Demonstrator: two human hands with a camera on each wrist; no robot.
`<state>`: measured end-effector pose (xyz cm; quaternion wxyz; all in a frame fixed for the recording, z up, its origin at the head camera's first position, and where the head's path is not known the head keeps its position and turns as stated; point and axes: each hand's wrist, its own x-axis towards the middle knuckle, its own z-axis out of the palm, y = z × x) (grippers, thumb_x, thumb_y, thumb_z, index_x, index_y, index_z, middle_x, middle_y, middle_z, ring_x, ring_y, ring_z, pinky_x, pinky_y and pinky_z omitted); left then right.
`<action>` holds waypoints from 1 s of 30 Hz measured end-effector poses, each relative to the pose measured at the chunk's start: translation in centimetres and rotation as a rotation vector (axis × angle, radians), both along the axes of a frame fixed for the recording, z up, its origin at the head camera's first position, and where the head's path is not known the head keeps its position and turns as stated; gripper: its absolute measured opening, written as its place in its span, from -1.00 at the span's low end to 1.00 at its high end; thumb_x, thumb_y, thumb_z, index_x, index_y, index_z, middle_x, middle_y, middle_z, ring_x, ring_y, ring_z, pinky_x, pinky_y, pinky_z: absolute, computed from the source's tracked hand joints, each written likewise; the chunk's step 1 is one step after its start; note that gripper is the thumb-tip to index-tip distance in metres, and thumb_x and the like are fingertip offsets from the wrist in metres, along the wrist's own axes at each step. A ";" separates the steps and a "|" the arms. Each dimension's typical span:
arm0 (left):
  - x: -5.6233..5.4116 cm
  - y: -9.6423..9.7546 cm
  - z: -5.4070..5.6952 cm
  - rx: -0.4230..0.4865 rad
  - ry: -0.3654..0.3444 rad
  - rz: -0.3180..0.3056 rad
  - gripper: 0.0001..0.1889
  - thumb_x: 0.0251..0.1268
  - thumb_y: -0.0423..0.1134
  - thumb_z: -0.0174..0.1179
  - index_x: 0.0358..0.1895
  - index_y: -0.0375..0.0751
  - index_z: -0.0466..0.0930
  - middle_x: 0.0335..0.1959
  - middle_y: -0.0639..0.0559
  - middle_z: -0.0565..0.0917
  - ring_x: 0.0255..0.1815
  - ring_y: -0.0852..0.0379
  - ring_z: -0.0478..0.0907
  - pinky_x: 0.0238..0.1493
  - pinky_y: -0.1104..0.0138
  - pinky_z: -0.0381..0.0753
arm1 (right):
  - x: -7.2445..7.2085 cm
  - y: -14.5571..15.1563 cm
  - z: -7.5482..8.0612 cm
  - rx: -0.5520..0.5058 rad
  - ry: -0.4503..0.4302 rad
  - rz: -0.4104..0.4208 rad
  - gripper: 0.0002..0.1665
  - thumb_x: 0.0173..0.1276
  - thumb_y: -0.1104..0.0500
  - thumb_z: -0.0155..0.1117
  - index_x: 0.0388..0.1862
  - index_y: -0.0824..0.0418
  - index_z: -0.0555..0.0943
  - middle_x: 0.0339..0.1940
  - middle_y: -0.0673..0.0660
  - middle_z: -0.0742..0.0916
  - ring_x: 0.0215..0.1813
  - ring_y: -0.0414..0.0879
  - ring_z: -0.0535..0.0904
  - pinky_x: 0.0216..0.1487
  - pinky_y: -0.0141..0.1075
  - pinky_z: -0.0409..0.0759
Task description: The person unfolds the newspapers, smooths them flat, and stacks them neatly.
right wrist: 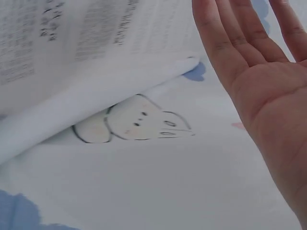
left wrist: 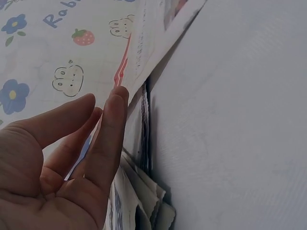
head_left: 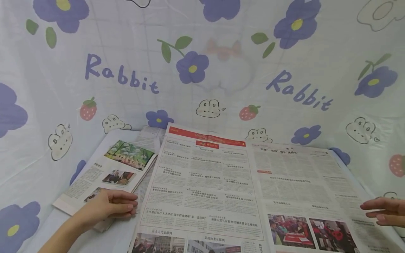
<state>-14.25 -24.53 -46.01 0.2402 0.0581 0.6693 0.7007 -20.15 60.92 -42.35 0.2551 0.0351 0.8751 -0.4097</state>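
Note:
A large newspaper (head_left: 202,182) lies spread across the middle and right of the white table, a red banner along its top left page. To its left sits a folded stack of newspapers (head_left: 95,174) with colour photos. My left hand (head_left: 105,207) hovers by the near right edge of that stack, fingers nearly straight and holding nothing; the left wrist view shows the thumb apart from the fingers. Off the right edge of the spread sheet, my right hand (head_left: 387,211) is partly out of the head view. Its fingers are extended and its palm is bare in the right wrist view.
Behind the table hangs a pale curtain (head_left: 227,102) printed with rabbits, blue flowers, strawberries and the word Rabbit. More grey newsprint (head_left: 150,135) shows between the stack and the spread sheet. White table surface (head_left: 121,233) shows at the near left.

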 end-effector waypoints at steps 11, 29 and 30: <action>-0.1 -0.3 0.4 -0.024 0.001 -0.008 -0.46 0.33 -0.37 0.28 0.26 -0.64 0.37 0.09 -0.40 0.59 0.00 -0.17 0.64 0.00 0.07 0.60 | 0.9 -4.6 1.9 0.072 0.251 0.073 -0.33 0.45 0.07 0.27 0.28 0.54 0.36 0.11 0.13 0.64 -0.07 -0.38 0.61 -0.09 -0.05 0.65; -0.1 0.0 -0.1 0.036 0.014 -0.019 -0.47 0.37 -0.39 0.24 0.29 -0.64 0.33 0.13 -0.42 0.56 0.03 -0.20 0.62 0.05 0.05 0.56 | 1.7 -22.9 -1.5 0.025 0.359 0.207 -0.19 0.24 -0.03 0.47 0.40 0.22 0.44 0.42 0.31 0.41 0.43 0.43 0.16 0.17 0.44 0.21; 0.0 0.0 0.0 0.035 0.015 -0.019 -0.46 0.37 -0.39 0.24 0.30 -0.63 0.32 0.13 -0.41 0.56 0.04 -0.20 0.62 0.05 0.05 0.56 | 1.7 -23.4 -1.7 0.037 0.357 0.219 -0.18 0.21 -0.05 0.49 0.39 0.21 0.46 0.44 0.30 0.39 0.44 0.41 0.13 0.18 0.46 0.14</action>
